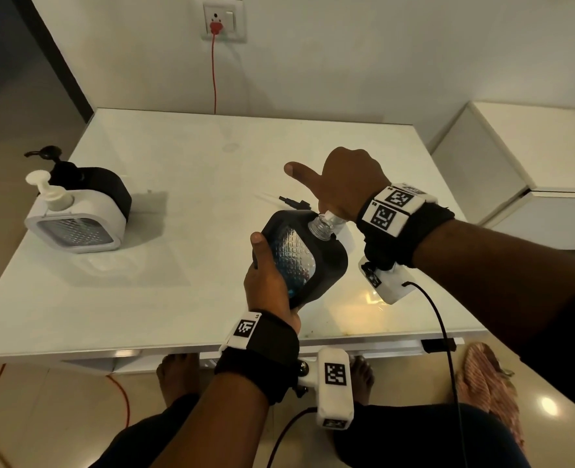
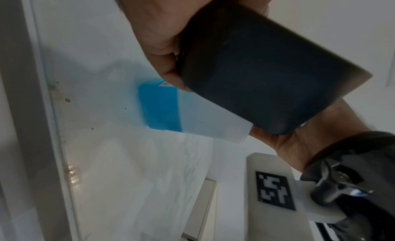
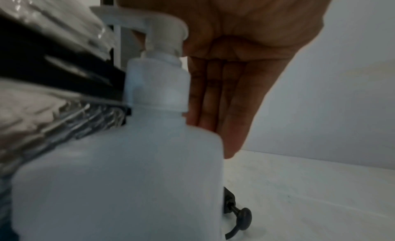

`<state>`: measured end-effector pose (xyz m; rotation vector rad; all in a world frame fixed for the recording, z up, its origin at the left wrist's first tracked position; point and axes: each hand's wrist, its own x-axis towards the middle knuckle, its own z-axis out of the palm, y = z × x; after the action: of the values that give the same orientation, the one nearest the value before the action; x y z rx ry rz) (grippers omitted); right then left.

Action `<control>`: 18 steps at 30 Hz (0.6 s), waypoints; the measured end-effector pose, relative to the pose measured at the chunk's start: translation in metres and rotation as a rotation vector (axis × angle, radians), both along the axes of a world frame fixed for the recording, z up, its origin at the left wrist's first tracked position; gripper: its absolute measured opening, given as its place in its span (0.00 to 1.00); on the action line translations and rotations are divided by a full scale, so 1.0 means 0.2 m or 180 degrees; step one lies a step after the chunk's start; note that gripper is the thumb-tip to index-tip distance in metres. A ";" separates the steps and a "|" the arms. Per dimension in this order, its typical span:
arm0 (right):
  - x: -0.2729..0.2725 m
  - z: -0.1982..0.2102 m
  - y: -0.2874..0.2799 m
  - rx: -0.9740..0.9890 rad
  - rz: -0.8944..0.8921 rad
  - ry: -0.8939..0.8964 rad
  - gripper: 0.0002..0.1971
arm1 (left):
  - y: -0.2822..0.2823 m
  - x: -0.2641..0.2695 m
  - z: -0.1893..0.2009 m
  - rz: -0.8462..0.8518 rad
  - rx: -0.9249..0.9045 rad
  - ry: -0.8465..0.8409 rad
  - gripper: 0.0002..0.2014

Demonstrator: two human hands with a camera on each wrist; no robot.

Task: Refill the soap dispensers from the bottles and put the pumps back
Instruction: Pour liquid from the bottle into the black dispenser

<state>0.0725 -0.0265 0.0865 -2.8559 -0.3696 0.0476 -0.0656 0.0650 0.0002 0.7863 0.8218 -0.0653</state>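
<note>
Black-shelled soap dispenser with a clear, quilt-textured window (image 1: 296, 261) sits tilted over the glossy white table (image 1: 178, 184), left hand (image 1: 267, 285) wrapped round its base. Threaded clear neck is open (pump off). Right hand (image 1: 343, 184), fingers straight, rests against a white plastic pump bottle (image 3: 119, 177); contact is blurred in the wrist view.

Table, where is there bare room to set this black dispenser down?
The table is bare between the two dispensers at its left edge and your left hand; the far strip by the wall too. It's crowded under your right hand: bottle, loose pump.
</note>
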 end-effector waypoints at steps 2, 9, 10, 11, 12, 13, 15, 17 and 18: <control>0.00 0.01 0.00 -0.0054 0.0075 0.0066 0.44 | 0.00 0.00 0.00 0.0015 0.0005 -0.0010 0.34; 0.00 0.01 -0.01 -0.0043 0.0020 0.0001 0.41 | 0.00 0.00 0.00 0.0045 -0.0004 -0.0057 0.37; -0.01 0.00 -0.01 -0.0047 0.0004 -0.0040 0.40 | 0.00 0.00 0.00 0.0058 0.0005 -0.0051 0.35; -0.01 0.00 -0.01 -0.0063 -0.0006 -0.0096 0.40 | 0.00 0.00 0.00 0.0058 0.0002 -0.0038 0.35; -0.01 -0.01 -0.01 -0.0080 -0.0016 -0.0134 0.39 | 0.00 0.00 0.01 0.0051 -0.0016 -0.0036 0.36; -0.01 -0.01 -0.01 -0.0086 -0.0017 -0.0137 0.38 | 0.00 0.00 0.01 0.0034 -0.0033 -0.0030 0.39; -0.01 0.00 -0.01 -0.0093 0.0008 -0.0073 0.37 | -0.01 -0.01 0.03 0.0014 -0.0038 -0.0038 0.40; -0.01 0.03 -0.01 -0.0077 0.0039 0.0042 0.37 | -0.01 -0.02 0.04 0.0020 0.0002 -0.0010 0.36; -0.01 0.04 -0.01 -0.0070 0.0053 0.0081 0.38 | -0.01 -0.02 0.03 0.0023 0.0021 0.0001 0.36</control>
<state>0.0710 -0.0279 0.0941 -2.8711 -0.3902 0.0917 -0.0688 0.0637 0.0065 0.7894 0.8255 -0.0562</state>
